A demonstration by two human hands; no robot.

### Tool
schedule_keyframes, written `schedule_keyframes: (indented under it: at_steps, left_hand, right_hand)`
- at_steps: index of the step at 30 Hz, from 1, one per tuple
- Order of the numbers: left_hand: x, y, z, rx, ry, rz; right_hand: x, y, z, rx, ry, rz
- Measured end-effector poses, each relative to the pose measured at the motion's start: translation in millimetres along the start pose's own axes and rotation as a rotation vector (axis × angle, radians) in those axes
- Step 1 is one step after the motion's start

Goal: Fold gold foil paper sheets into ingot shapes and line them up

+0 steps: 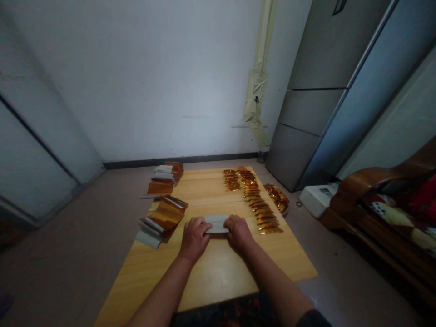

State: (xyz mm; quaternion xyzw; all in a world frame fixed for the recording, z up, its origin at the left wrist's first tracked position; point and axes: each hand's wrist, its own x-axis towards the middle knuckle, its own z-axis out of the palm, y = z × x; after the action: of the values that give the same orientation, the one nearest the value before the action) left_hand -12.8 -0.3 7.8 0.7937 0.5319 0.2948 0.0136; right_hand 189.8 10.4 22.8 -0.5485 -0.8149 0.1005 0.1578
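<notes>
Left hand (195,238) and right hand (238,234) pin white folded strip (216,224) flat, fingers clenched on its ends, on wooden surface (218,281); amber foil packets (262,213) lie right of it.

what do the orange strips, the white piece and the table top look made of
The orange strips look like thin metallic foil or film, glossy with bright glare. The white piece looks like matte paper or card, with no shine. The table top looks like varnished light wood: visible grain, soft sheen, possibly laminate.
</notes>
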Motion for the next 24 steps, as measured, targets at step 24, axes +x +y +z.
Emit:
schedule_keyframes:
  at_steps: [24]
  left_hand:
    - [-16.0, 13.0, -27.7, 0.068, -0.206, 0.132]
  right_hand:
    - [-7.9, -3.7, 0.0, -0.089, 0.051, -0.144]
